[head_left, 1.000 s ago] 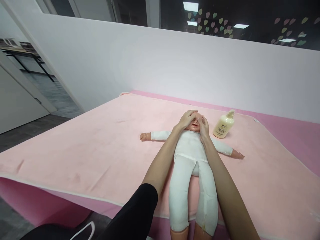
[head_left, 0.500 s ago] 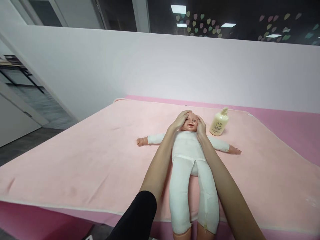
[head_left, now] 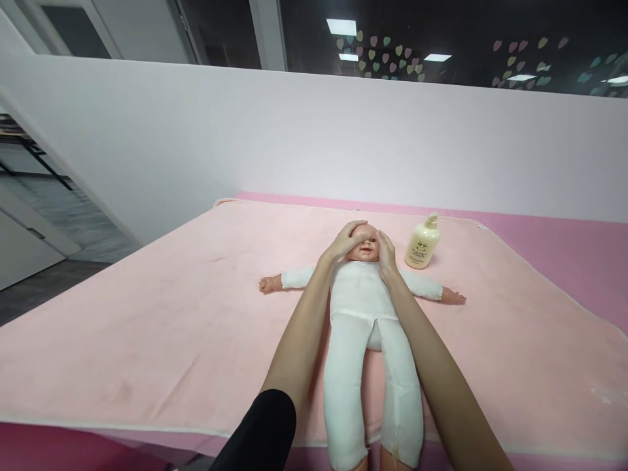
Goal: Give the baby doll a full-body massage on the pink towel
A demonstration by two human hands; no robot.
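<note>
A baby doll point(head_left: 364, 291) with a white cloth body lies on its back on the pink blanket point(head_left: 171, 314), arms spread and legs toward me. My left hand point(head_left: 346, 241) lies along the left side of its head, with fingers stretched over the forehead and partly covering one eye. Against the right side of the head rests my right hand point(head_left: 386, 252), its fingers extended upward near the other eye. Both hands touch the head without gripping it. Right of the head stands a pale yellow pump bottle point(head_left: 422, 245), apart from my right hand.
A white wall point(head_left: 314, 137) rises behind the blanket, with a dark window point(head_left: 466, 33) and heart stickers above it. Pink padded surface point(head_left: 564, 248) shows beyond the blanket's right edge. At the far left, a grey floor point(head_left: 44, 288) lies lower down.
My left fingers have slid lower across the doll's forehead, onto the eye. My right hand stays at the head's side. The whole view has shifted slightly.
</note>
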